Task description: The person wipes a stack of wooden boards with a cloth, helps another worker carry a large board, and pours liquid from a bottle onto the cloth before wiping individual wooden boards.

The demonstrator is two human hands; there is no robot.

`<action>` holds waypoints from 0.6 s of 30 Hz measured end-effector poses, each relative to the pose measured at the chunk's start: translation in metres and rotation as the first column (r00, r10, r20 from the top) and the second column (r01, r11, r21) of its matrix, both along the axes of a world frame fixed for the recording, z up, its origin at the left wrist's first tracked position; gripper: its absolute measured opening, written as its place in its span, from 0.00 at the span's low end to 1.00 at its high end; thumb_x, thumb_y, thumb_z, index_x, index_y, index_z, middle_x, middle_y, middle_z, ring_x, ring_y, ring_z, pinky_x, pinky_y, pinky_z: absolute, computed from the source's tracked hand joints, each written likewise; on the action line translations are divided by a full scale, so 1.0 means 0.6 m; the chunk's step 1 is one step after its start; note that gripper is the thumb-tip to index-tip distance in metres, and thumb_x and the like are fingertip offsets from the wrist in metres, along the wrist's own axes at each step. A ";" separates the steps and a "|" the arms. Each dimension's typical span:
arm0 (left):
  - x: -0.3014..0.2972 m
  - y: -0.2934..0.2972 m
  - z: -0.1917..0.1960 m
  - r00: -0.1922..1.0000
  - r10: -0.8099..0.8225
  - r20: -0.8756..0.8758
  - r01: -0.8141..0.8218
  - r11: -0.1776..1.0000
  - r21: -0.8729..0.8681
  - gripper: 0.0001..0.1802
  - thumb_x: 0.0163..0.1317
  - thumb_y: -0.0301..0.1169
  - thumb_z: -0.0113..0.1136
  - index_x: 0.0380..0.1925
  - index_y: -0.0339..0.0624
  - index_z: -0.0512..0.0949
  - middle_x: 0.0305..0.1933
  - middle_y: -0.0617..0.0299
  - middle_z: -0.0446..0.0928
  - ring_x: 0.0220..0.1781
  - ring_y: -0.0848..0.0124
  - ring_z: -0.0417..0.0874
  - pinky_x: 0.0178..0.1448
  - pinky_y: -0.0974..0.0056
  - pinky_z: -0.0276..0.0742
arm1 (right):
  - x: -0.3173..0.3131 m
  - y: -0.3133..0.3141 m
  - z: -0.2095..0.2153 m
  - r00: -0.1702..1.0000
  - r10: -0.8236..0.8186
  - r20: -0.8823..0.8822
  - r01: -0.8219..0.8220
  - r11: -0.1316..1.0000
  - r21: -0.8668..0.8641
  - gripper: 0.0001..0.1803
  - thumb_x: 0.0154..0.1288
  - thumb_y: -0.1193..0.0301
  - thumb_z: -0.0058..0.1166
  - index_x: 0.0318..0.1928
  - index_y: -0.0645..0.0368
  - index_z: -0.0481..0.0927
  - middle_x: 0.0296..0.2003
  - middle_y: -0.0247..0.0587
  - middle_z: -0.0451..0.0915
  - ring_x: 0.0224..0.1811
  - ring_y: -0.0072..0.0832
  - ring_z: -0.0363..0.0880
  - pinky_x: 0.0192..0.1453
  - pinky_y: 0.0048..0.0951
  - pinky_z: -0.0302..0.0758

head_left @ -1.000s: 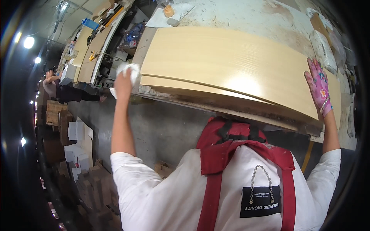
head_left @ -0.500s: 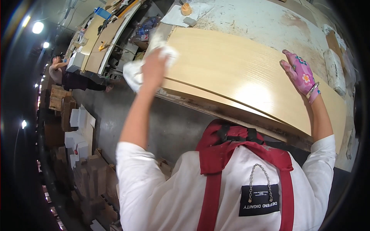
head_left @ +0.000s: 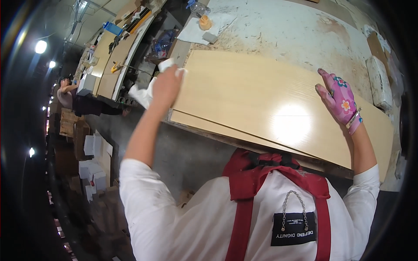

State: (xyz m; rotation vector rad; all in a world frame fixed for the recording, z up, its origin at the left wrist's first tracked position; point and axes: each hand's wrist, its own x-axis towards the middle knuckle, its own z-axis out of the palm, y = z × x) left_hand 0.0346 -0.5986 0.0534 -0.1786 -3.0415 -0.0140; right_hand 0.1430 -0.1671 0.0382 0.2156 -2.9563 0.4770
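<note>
A long, pale wood-grain panel (head_left: 244,82) lies on the worktable, with another board's edge (head_left: 209,125) showing beneath its near side. At the panel's left end my bare left hand (head_left: 167,87) is closed around a white cloth (head_left: 143,93), whose folds stick out on both sides of the fingers. Toward the right end, my right hand (head_left: 340,98) wears a pink flowered glove with the fingertips bare. Its fingers are stretched out and apart, against the panel, and hold nothing.
Behind the panel, the stained white tabletop (head_left: 270,30) carries a small orange container (head_left: 205,22), a grey block (head_left: 210,38) and a clear bottle (head_left: 199,8). A white wrapped package (head_left: 378,82) lies at the right. Another person (head_left: 74,95) works at a far-left bench; boxes (head_left: 93,152) stand on the floor.
My left hand and the cloth have moved a little left and toward me, to the panel's left end. My right hand has stayed nearly in place. The view has shifted slightly.
</note>
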 end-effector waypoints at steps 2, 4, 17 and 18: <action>-0.039 0.016 0.035 0.982 -0.140 -0.128 0.146 0.988 0.043 0.15 0.62 0.40 0.47 0.36 0.40 0.73 0.35 0.50 0.77 0.39 0.51 0.77 0.42 0.51 0.72 | -0.005 -0.001 -0.005 1.000 0.009 0.002 -0.009 1.000 -0.014 0.27 0.62 0.56 0.44 0.54 0.63 0.68 0.31 0.51 0.75 0.34 0.45 0.73 0.42 0.41 0.69; -0.028 0.107 0.020 0.936 -0.297 -0.188 0.326 0.934 0.146 0.15 0.62 0.41 0.46 0.33 0.40 0.73 0.35 0.51 0.77 0.41 0.53 0.77 0.44 0.52 0.72 | -0.008 -0.007 -0.001 1.000 0.000 0.013 0.000 1.000 -0.012 0.27 0.61 0.56 0.45 0.54 0.64 0.69 0.31 0.51 0.75 0.34 0.45 0.73 0.41 0.40 0.69; -0.168 0.103 0.007 0.954 -0.216 -0.210 0.269 0.926 0.267 0.19 0.63 0.46 0.44 0.32 0.42 0.76 0.28 0.46 0.78 0.36 0.50 0.79 0.40 0.50 0.74 | -0.004 -0.001 0.001 0.999 -0.024 0.032 0.024 0.999 0.023 0.27 0.62 0.56 0.45 0.55 0.62 0.68 0.32 0.49 0.75 0.37 0.43 0.73 0.45 0.39 0.67; -0.148 0.120 -0.017 0.953 -0.225 -0.202 0.275 0.923 0.269 0.19 0.63 0.46 0.44 0.32 0.42 0.76 0.28 0.46 0.78 0.36 0.50 0.79 0.40 0.50 0.74 | -0.006 -0.003 0.003 0.999 -0.027 0.043 0.026 1.000 0.012 0.27 0.62 0.56 0.45 0.55 0.62 0.68 0.32 0.49 0.75 0.37 0.43 0.73 0.45 0.38 0.67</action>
